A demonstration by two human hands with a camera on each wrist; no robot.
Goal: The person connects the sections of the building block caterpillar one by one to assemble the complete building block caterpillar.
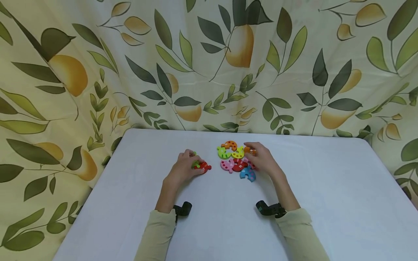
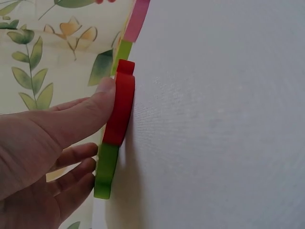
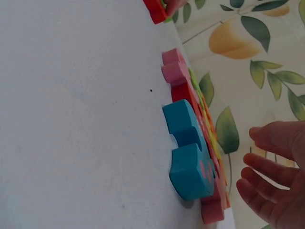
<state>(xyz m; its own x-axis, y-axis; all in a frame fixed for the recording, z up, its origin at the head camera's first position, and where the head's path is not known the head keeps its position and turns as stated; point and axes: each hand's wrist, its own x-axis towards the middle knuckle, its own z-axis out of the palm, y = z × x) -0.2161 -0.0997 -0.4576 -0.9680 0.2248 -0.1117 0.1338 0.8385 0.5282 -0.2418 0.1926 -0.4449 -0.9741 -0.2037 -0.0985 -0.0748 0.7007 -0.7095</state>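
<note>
Head view: left hand (image 1: 184, 168), fingers bent, thumb against the near side of a red piece (image 1: 205, 167), held along with a green piece (image 1: 196, 165) on the white table (image 1: 209, 221), left of a cluster. Most of the green was hidden under the fingers. Red piece's long axis ran roughly left to right, knobbed end pointing at the cluster. Right hand (image 1: 262, 160) arched over the cluster's right side, thumb and fingers spread, partly covering an orange piece (image 1: 249, 149) and pink bits. Beside these lay a lime piece (image 1: 224, 153), a yellow piece (image 1: 238, 153) and a blue piece (image 1: 247, 173), its notch facing the person. Left wrist view: table stood on edge; red piece sat above the green, end to end, long axis near vertical and slightly tilted, knob up. Fingertips behind the pair were hard to make out; a pink piece was cut off at top. Right wrist view: right hand loosely open, grasping nothing, cut off at right; blue notch faced left; red piece cropped at the top edge.
</note>
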